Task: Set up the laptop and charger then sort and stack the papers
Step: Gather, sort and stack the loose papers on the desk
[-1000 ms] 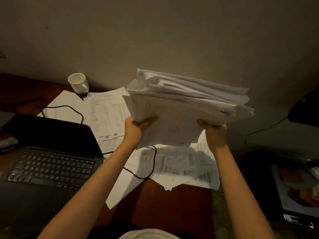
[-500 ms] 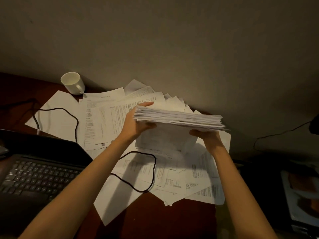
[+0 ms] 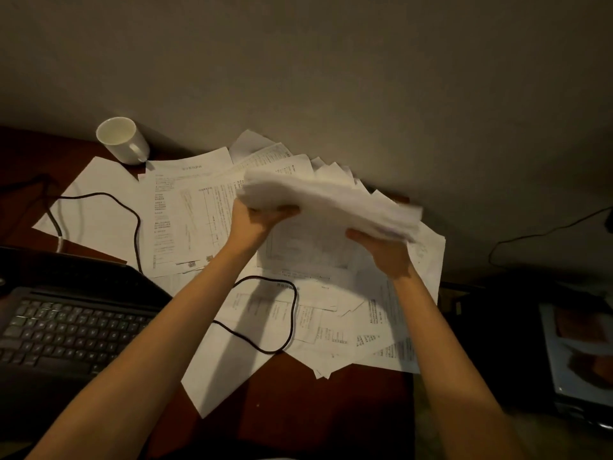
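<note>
Stack [image 3: 331, 200] now tilted, motion-blurred

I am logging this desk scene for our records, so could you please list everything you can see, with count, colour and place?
Thick stack of white paper sheets: one, white, held above the desk, blurred.
Loose printed white sheets: many, white, spread over the desk beneath the stack.
White ceramic mug: one, white, far left by the wall.
Thin black cable: one visible, black, looping across the sheets.
Dark open laptop: one, black, near left.
Reddish-brown wooden desk: one, under everything.
Dark item off the desk's right edge: too dim to identify.
Left hand: grips the stack's left end.
Right hand: grips its right end from below.
</note>
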Available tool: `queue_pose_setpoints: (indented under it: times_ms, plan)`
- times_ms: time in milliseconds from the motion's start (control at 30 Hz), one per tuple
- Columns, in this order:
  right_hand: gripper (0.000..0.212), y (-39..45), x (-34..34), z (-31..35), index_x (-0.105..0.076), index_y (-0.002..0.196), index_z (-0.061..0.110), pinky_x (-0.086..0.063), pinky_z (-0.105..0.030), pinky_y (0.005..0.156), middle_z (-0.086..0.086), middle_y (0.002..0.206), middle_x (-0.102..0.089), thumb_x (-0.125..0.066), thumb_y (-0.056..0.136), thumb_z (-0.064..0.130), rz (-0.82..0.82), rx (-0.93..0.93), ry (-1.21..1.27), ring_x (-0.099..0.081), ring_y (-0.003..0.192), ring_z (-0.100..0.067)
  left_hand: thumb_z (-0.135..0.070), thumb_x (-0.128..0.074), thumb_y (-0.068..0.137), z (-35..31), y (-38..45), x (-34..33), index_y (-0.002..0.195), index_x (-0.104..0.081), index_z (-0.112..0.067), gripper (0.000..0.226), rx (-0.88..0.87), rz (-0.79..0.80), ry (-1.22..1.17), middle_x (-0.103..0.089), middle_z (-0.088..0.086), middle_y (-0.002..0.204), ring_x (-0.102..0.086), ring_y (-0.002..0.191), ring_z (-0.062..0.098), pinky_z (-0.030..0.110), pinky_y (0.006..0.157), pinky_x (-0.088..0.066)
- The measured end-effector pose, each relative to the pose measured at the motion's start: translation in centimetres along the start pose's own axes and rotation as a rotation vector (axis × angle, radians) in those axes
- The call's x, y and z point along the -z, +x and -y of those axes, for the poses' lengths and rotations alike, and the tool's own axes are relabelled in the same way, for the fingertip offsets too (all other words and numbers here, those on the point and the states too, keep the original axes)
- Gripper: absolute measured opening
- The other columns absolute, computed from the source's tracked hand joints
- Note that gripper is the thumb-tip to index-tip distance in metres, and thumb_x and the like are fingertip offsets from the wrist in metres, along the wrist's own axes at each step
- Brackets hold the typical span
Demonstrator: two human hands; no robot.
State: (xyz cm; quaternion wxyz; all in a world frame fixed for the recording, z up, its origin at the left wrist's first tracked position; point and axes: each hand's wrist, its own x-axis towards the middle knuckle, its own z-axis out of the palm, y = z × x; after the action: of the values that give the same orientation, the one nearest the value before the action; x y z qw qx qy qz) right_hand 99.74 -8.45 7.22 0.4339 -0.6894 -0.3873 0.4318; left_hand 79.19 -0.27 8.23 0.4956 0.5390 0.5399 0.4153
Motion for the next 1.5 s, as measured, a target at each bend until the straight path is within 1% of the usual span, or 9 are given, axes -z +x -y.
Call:
queue_pose_setpoints:
  times_ms: [233,467,633,800,900,1100,1200,1400,1500]
  plan:
    - [0.029,-2.8,0.6,2.6,-0.055,0.088,0.027,-0.043,0.0,0.058,0.015,0.086,-0.058,-0.072,0.079,0.005,-0.129,0.062,0.177,-0.057,0.07,0.013,-0.017,-0.081,0.071,-3.4,-0.8,0.5,0.087,-0.068,-0.023,0.022,-0.008,0.008,-0.179,-0.069,-0.01,0.086,-0.067,0.076,-0.005,0.013,0.068,-0.052]
    - [0.021,-7.4,1.9,0.7,-0.063,0.097,0.022,-0.053,-0.013,0.07,0.008,0.095,-0.067,-0.071,0.082,0.009,-0.235,0.014,0.271,-0.064,0.088,-0.004,-0.056,-0.082,0.052,0.8,-5.2,3.1,0.11,-0.066,-0.016,0.072,0.24,0.592,-0.037,-0.072,0.0,0.106,-0.068,0.1,0.018,0.029,0.083,-0.055]
    - [0.024,-9.6,2.5,-2.5,-0.065,0.101,0.02,-0.054,-0.032,0.084,0.0,0.103,-0.068,-0.073,0.081,0.01,-0.272,-0.151,0.356,-0.065,0.097,-0.014,-0.013,-0.074,0.08,4.6,-12.0,2.9,0.117,-0.055,-0.024,0.042,0.396,0.758,-0.147,-0.067,-0.004,0.114,-0.066,0.103,0.008,0.022,0.081,-0.053]
    - [0.03,-11.0,1.2,-4.2,-0.063,0.109,0.014,-0.053,-0.037,0.087,-0.001,0.102,-0.068,-0.072,0.081,0.007,-0.196,-0.251,0.332,-0.064,0.094,-0.015,-0.005,-0.061,0.087,7.3,-16.1,3.9,0.12,-0.056,-0.018,0.036,0.425,0.694,-0.207,-0.067,0.002,0.118,-0.063,0.112,0.02,0.035,0.094,-0.052]
    - [0.03,-11.3,-0.2,-4.0,-0.064,0.107,0.017,-0.054,-0.033,0.086,-0.001,0.103,-0.069,-0.073,0.08,0.007,-0.132,-0.223,0.353,-0.066,0.096,-0.016,0.003,-0.056,0.089,7.4,-17.2,5.1,0.123,-0.053,-0.013,0.038,0.389,0.618,-0.221,-0.068,0.001,0.115,-0.064,0.109,0.017,0.027,0.088,-0.053]
    - [0.04,-5.7,-1.7,-0.7,-0.056,0.12,-0.001,-0.051,-0.044,0.093,-0.018,0.111,-0.065,-0.054,0.095,0.03,0.042,-0.234,0.173,-0.064,0.099,-0.027,0.0,-0.06,0.089,7.9,-16.3,6.9,0.12,-0.054,-0.017,0.036,0.339,0.298,-0.278,-0.064,0.003,0.117,-0.062,0.109,0.016,0.031,0.094,-0.052]
    - [0.035,-2.3,-2.1,-0.2,-0.057,0.118,0.006,-0.05,-0.028,0.07,-0.009,0.098,-0.063,-0.042,0.1,0.032,0.084,-0.318,0.071,-0.058,0.084,-0.018,-0.002,-0.057,0.091,7.2,-15.2,6.7,0.12,-0.052,-0.018,0.034,0.314,0.053,-0.343,-0.064,-0.003,0.111,-0.066,0.094,0.004,0.024,0.081,-0.056]
    - [0.014,2.8,-2.8,-5.4,-0.049,0.108,0.005,-0.054,-0.031,0.057,-0.01,0.078,-0.049,-0.049,0.096,0.012,0.102,-0.634,0.078,-0.05,0.064,-0.017,-0.02,-0.057,0.092,7.3,-10.2,6.7,0.119,-0.063,-0.01,0.03,0.536,-0.153,-0.774,-0.07,0.005,0.108,-0.07,0.087,0.014,0.027,0.069,-0.058]
    - [0.01,4.1,-4.0,-7.7,-0.056,0.1,0.006,-0.046,-0.03,0.056,-0.008,0.079,-0.054,-0.058,0.09,0.009,0.043,-0.699,0.056,-0.049,0.062,-0.012,-0.025,-0.063,0.086,7.2,-9.1,6.4,0.087,-0.079,-0.019,0.017,0.647,-0.081,-1.03,-0.074,-0.001,0.092,-0.071,0.079,0.007,0.021,0.064,-0.057]
